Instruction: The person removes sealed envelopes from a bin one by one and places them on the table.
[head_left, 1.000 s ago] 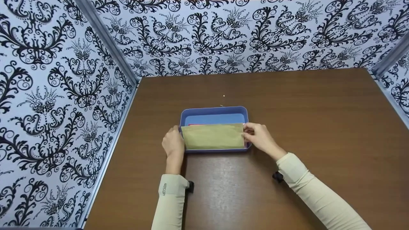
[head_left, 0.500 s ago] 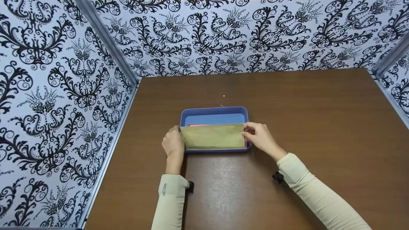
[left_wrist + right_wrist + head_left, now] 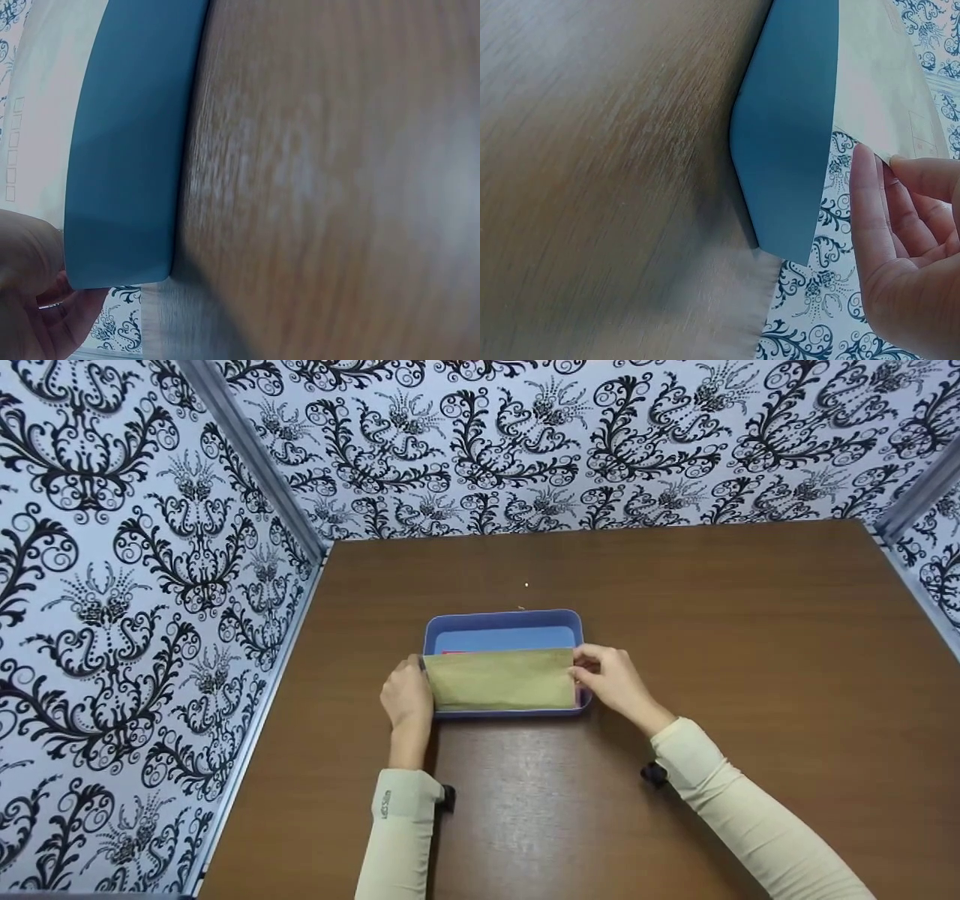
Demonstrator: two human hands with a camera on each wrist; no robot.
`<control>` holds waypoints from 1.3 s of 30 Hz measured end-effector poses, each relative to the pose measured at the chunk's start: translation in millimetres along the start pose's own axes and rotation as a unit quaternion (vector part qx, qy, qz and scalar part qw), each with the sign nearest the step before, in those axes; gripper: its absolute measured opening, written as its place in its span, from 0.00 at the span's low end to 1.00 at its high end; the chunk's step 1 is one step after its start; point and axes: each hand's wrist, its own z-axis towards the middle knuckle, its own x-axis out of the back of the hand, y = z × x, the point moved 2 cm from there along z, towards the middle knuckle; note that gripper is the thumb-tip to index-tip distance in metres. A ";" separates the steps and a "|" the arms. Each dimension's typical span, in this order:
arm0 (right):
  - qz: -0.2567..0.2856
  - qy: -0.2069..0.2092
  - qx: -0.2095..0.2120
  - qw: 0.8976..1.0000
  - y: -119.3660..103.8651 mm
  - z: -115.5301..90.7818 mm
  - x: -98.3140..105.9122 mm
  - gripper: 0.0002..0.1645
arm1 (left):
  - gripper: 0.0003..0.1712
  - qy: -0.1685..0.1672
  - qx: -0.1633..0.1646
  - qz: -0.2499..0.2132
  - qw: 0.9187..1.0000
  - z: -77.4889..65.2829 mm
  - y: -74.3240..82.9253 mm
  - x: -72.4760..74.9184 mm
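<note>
My right fingers [image 3: 867, 210] pinched the envelope [image 3: 499, 681] by its right edge; my left fingers [image 3: 411, 666] curled at tray's [image 3: 502, 620] left end, hold unclear. Wrist views: envelope stood above tray wall. Only head showed red strip [image 3: 454, 652].

We saw the left hand [image 3: 407, 690] curled at the left end of a tan sheet [image 3: 501, 681], fingertips hidden from us, while the right hand [image 3: 616, 682] pinched the sheet's right end between thumb and fingers. The sheet covered the near part of a blue tray [image 3: 502, 640], and we could make out a thin red edge [image 3: 456, 652] beyond its far side. Around them we saw the brown table [image 3: 712, 622], a tiny white speck [image 3: 526, 585] beyond the tray, pale sleeves [image 3: 397, 840] and black-and-white patterned walls [image 3: 517, 442].
</note>
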 end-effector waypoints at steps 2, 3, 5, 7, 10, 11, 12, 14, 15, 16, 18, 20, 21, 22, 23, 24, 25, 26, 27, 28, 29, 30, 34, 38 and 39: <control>0.001 0.000 0.000 1.000 0.1 0.2 0.7 0.03 | 0.12 0.000 -0.002 0.002 1.000 -0.2 0.1 -0.3; 0.000 0.001 -0.001 1.000 0.3 0.3 1.0 0.03 | 0.12 0.000 -0.003 0.004 1.000 -0.2 0.1 -0.3; 0.001 0.001 -0.002 1.000 0.7 0.7 1.4 0.03 | 0.12 0.001 -0.005 0.005 1.000 -0.5 0.3 -0.1; 0.005 0.003 -0.004 1.000 0.9 1.2 1.6 0.04 | 0.12 0.002 -0.007 0.005 1.000 -0.4 0.5 0.0; 0.003 0.007 -0.002 1.000 0.7 1.8 2.1 0.06 | 0.12 0.005 -0.004 0.003 1.000 -0.2 0.3 -0.2; 0.003 0.008 -0.001 1.000 0.6 2.0 2.2 0.06 | 0.12 0.005 -0.003 0.002 1.000 0.0 0.2 -0.5; 0.001 0.009 0.000 1.000 0.4 2.1 2.2 0.06 | 0.12 0.004 -0.003 0.002 1.000 0.2 0.0 -0.7; 0.000 0.011 0.002 1.000 0.0 2.5 2.4 0.06 | 0.12 0.003 -0.002 0.001 1.000 0.4 -0.4 -1.0; -0.002 0.012 0.003 1.000 -0.3 2.6 2.5 0.05 | 0.12 0.002 -0.003 0.001 1.000 0.5 -0.7 -1.0; -0.002 0.011 0.004 1.000 -0.4 2.7 2.7 0.05 | 0.12 0.000 -0.002 0.001 1.000 0.6 -0.7 -1.1; -0.004 0.014 0.006 1.000 -0.7 2.9 3.0 0.05 | 0.12 -0.001 -0.001 -0.001 1.000 0.9 -0.9 -1.0; -0.006 0.018 0.009 1.000 -1.2 3.1 3.7 0.05 | 0.12 -0.003 -0.001 -0.001 1.000 0.8 -0.7 -0.6; -0.007 0.020 0.011 1.000 -1.4 3.1 4.2 0.04 | 0.12 -0.004 -0.001 -0.002 1.000 0.8 -0.5 -0.5; -0.005 0.020 0.011 1.000 -1.5 3.1 4.5 0.04 | 0.12 -0.004 0.000 -0.003 1.000 1.0 -0.3 -0.6; -0.004 0.021 0.011 1.000 -1.9 3.2 4.8 0.04 | 0.12 -0.004 0.000 -0.003 1.000 1.0 0.1 -0.4; -0.003 0.022 0.010 1.000 -2.1 3.2 5.2 0.03 | 0.12 -0.005 0.000 -0.004 1.000 1.0 0.4 -0.3; -0.001 0.022 0.009 1.000 -2.3 3.1 5.6 0.03 | 0.13 -0.005 -0.002 -0.003 1.000 1.0 0.6 -0.2; -0.001 0.021 0.007 1.000 -2.4 3.1 5.9 0.03 | 0.12 -0.005 -0.002 -0.004 1.000 1.2 0.7 -0.2; -0.002 0.021 0.006 1.000 -2.7 3.1 6.2 0.03 | 0.12 -0.005 -0.002 -0.003 1.000 1.3 0.7 -0.1; -0.002 0.021 0.004 1.000 -2.8 3.3 6.3 0.03 | 0.12 -0.005 -0.003 -0.003 1.000 1.5 0.7 0.0; -0.003 0.021 0.002 1.000 -3.1 3.4 6.6 0.03 | 0.12 -0.005 -0.003 -0.003 1.000 1.5 0.7 0.2; -0.004 0.022 0.001 1.000 -3.1 3.5 6.9 0.03 | 0.12 -0.005 -0.003 -0.002 1.000 1.5 0.7 0.3; 0.004 0.022 0.004 1.000 -3.5 5.0 7.6 0.03 | 0.12 -0.007 -0.002 -0.001 1.000 1.1 0.4 0.7; 0.014 0.026 0.008 1.000 -3.2 6.6 8.0 0.03 | 0.12 -0.008 -0.001 -0.005 1.000 0.6 0.3 1.0; 0.014 0.027 0.008 0.999 -3.1 7.0 8.0 0.03 | 0.12 -0.008 -0.001 -0.006 1.000 0.5 0.2 1.0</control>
